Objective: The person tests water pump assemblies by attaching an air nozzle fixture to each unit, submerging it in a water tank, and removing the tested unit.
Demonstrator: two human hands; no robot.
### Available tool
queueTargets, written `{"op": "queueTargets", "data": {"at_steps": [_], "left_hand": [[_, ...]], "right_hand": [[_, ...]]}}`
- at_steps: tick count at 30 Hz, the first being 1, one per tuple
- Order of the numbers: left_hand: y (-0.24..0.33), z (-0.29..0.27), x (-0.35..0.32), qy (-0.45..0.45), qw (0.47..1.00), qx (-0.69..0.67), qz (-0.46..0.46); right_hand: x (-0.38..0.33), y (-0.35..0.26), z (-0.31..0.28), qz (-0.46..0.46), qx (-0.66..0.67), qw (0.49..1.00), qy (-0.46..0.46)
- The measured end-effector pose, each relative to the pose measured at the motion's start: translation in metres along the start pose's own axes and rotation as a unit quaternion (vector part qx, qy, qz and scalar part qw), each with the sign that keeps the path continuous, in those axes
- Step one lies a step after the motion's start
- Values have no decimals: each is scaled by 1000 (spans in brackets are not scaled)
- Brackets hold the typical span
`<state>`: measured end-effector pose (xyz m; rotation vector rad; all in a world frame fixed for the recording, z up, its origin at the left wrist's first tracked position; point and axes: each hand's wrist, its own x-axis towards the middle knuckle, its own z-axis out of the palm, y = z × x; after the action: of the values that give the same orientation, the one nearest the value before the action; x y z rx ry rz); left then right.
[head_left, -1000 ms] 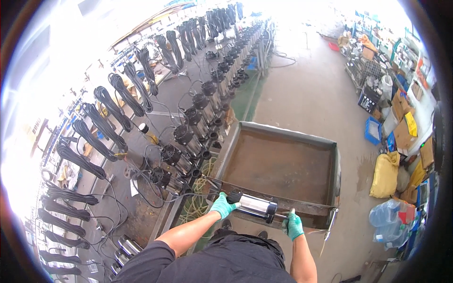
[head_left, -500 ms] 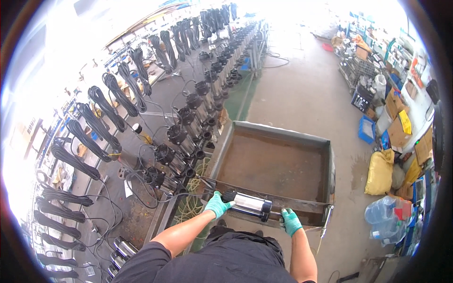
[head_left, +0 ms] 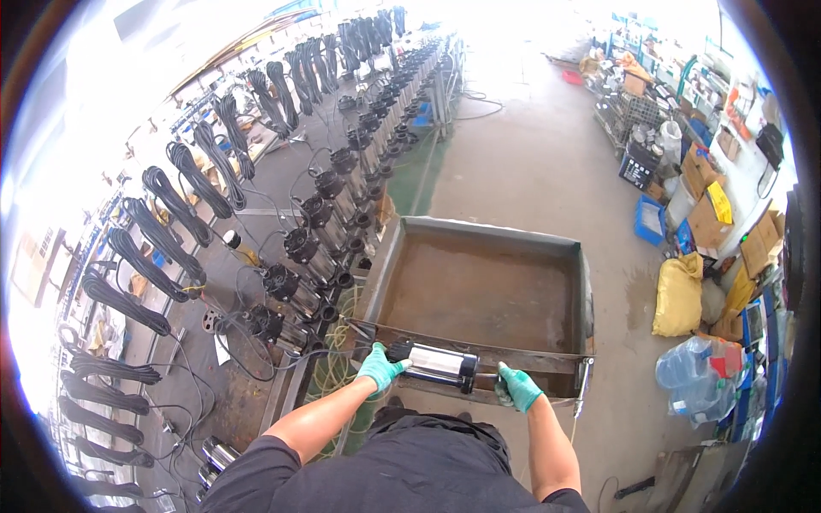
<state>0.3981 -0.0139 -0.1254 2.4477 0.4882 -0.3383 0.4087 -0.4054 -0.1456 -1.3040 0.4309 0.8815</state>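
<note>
We see the silver cylinder (head_left: pixel 436 363), black at both ends, lying crosswise at the near side of the metal tank (head_left: pixel 492 232). The left hand (head_left: pixel 381 367) clasps its left end; the right hand (head_left: pixel 520 387) curls beside the protruding shaft (head_left: pixel 487 374), whether gripping we cannot tell.
</note>
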Motion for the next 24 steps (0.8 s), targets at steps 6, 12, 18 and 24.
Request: {"op": "queueTargets", "data": {"at_steps": [6,12,18,24], "left_hand": [[-1,-1,-1,-28,999,-18,-8],[1,-3,0,-40,999,-11,-21],[1,0,-4,33,999,2,14],[-3,3,3,-8,996,-82,16]], "right_hand": [[13,24,13,-108,203,973,-27],[6,28,20,-36,152,987,31],[13,20,13,-109,-199,961,159],[45,54,23,-283,-229,886,289]]}}
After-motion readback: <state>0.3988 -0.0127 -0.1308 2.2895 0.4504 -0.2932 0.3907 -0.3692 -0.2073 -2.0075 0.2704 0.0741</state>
